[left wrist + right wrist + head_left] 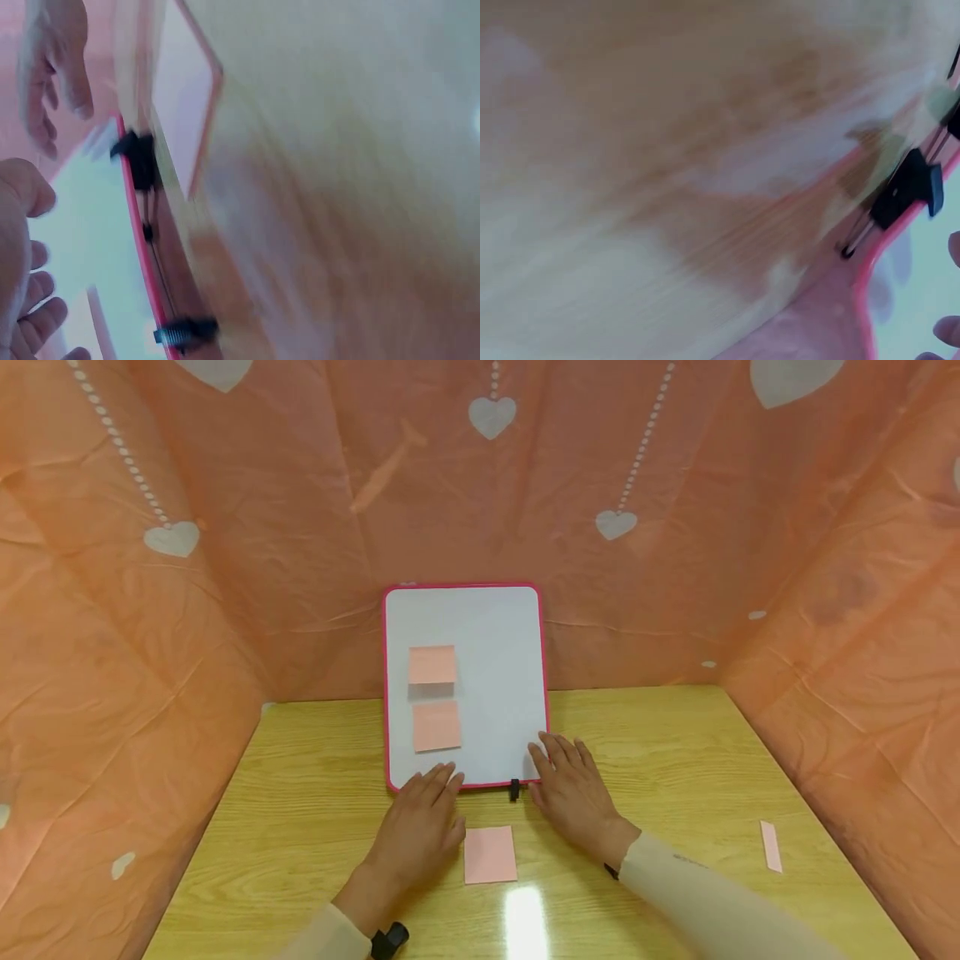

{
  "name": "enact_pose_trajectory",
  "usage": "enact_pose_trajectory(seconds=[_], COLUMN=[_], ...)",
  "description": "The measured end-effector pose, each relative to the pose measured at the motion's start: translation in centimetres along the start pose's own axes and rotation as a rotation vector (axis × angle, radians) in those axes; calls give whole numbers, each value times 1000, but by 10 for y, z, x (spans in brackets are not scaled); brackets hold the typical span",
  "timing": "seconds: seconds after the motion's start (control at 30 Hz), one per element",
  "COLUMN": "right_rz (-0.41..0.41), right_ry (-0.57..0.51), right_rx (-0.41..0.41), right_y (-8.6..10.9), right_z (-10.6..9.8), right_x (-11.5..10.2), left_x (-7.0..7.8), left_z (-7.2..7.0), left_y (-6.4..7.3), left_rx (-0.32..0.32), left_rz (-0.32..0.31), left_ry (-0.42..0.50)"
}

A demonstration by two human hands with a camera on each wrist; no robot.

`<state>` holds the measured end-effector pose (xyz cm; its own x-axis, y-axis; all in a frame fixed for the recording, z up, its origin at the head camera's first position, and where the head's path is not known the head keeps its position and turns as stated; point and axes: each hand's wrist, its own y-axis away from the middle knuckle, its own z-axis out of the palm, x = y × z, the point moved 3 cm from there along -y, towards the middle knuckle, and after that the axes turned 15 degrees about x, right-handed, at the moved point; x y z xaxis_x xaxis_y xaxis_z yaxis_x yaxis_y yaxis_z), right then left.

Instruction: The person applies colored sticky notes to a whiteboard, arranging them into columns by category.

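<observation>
A whiteboard (498, 677) with a pink frame stands tilted at the back of the table. Two pink sticky notes, an upper one (432, 665) and a lower one (437, 727), are on its left half. My left hand (420, 827) is at the board's bottom left edge, fingers loosely extended and overlapping the rim. At the bottom right corner, my right hand (576, 789) has its fingers spread over the frame. A black clip (513, 790) sits on the bottom rim between the hands; the right wrist view shows a black clip (909, 191) on a metal wire there. Neither hand grips anything.
A pink sticky note pad (491, 855) lies on the wooden table (300, 827) in front of the board. Far to the right is a narrow pink strip (771, 846). Orange cloth (315, 552) with white hearts hangs behind and on both sides.
</observation>
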<state>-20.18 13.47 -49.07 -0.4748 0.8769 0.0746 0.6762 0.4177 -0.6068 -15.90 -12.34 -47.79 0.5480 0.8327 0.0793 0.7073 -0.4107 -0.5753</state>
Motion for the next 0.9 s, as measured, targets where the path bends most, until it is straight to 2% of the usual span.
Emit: enact_pose_trajectory(seconds=[0.2, 0.3, 0.4, 0.53, 0.7, 0.9], right_rz=[66, 92, 110, 147, 258, 380], right_ry=[4, 12, 27, 53, 74, 126], right_rx=[12, 40, 75, 93, 31, -27], right_y=[27, 43, 60, 79, 104, 136], right_z=[-20, -28, -36, -48, -62, -76], right_x=[27, 40, 52, 67, 89, 115], left_x=[30, 44, 56, 64, 72, 76], left_z=[1, 3, 6, 10, 16, 20], left_y=[9, 15, 20, 28, 36, 44], left_rx=[-22, -51, -108, -184, -258, -315], left_rz=[14, 25, 33, 37, 56, 42], left_ry=[45, 57, 71, 81, 76, 65])
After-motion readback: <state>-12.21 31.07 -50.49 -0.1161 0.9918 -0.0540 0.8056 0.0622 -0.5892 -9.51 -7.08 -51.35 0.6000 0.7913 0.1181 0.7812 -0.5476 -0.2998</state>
